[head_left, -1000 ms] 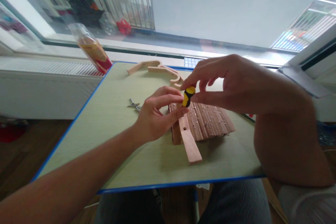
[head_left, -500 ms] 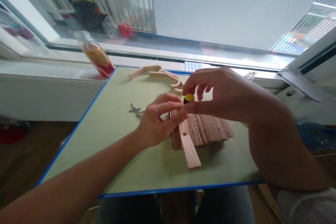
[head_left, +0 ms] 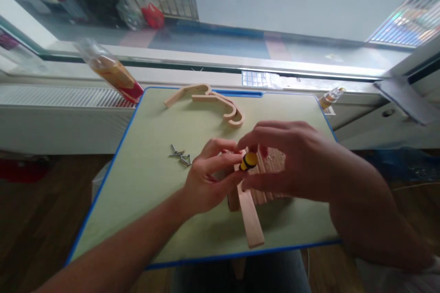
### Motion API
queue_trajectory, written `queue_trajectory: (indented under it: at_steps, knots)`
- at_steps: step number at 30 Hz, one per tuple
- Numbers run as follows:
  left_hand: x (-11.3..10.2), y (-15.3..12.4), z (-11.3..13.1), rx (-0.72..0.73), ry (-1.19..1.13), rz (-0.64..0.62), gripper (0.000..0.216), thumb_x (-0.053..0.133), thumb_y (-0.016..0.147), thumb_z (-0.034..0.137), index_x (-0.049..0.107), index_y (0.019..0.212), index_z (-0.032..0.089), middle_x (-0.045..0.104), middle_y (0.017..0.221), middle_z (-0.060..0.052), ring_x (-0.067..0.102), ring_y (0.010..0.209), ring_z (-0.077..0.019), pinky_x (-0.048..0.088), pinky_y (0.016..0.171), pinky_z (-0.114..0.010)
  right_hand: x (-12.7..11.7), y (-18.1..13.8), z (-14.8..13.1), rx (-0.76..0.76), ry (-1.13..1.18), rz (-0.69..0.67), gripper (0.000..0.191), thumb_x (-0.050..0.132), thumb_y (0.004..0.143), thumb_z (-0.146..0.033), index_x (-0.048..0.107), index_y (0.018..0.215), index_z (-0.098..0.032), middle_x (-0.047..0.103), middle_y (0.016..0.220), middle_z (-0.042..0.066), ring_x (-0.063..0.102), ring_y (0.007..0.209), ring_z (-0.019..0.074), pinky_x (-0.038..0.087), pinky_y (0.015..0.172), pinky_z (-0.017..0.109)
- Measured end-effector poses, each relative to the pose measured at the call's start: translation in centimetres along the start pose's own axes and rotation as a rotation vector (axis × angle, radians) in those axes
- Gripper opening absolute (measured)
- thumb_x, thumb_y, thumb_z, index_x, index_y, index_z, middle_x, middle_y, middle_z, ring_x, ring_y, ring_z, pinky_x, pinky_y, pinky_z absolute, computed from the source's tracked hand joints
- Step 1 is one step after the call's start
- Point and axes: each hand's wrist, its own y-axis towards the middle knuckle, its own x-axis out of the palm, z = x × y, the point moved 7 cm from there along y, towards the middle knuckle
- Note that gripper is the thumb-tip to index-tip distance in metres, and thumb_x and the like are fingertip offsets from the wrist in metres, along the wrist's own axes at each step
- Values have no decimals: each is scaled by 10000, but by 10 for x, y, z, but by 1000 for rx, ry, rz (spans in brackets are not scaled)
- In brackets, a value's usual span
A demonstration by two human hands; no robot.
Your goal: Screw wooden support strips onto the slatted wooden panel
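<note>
A small screwdriver with a yellow and black handle [head_left: 250, 160] stands over a pale wooden strip [head_left: 252, 224], its tip hidden by fingers. My right hand [head_left: 292, 162] is around the handle, thumb on the near side and forefinger on the far side. My left hand [head_left: 215, 176] is closed at the strip's upper part, thumb and fingertips beside the handle's lower end; what lies between the fingertips is hidden. A hole shows in the strip near my right thumb. Beneath the strip lies a ridged brown block [head_left: 271, 194] dotted with small holes, partly covered by my hands.
Several loose screws [head_left: 182, 155] lie left of my left hand. Curved wooden hook pieces [head_left: 215, 98] rest at the table's far side. The pale green table [head_left: 137, 206] has a blue edge. A bottle [head_left: 115, 75] stands by the window at left, another small bottle [head_left: 332, 97] at right.
The view has tipped downward, so the table's things sit lower in the picture. The fingers of my right hand have shifted around the screwdriver handle, whose yellow end shows more now.
</note>
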Motion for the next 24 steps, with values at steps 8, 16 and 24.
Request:
queue_trajectory:
  at_steps: [8, 16, 24]
  knots:
    - [0, 12, 5, 0, 17, -101, 191, 844, 945, 202, 816, 1133, 220, 714, 1215, -97, 683, 1135, -240, 574, 1008, -373, -3, 3, 4, 11, -1, -110, 142, 737, 1042, -360, 717, 1104, -234, 745, 958, -17, 662, 865, 175, 411, 803, 362]
    - [9, 5, 8, -52, 45, -89, 172, 823, 984, 323, 857, 1129, 237, 756, 1183, -111, 718, 1131, -272, 582, 1013, -413, -4, -7, 1, -9, 71, -37, 281, 803, 938, -331, 719, 1169, -194, 799, 1085, 46, 657, 890, 188, 424, 780, 342]
    - [10, -1, 5, -101, 26, -51, 173, 890, 925, 370, 883, 1047, 248, 776, 1206, -98, 712, 1199, -278, 550, 1100, -439, 0, -12, -4, -63, 196, 55, 155, 700, 986, -280, 771, 1089, -189, 790, 988, 18, 678, 838, 155, 466, 770, 328]
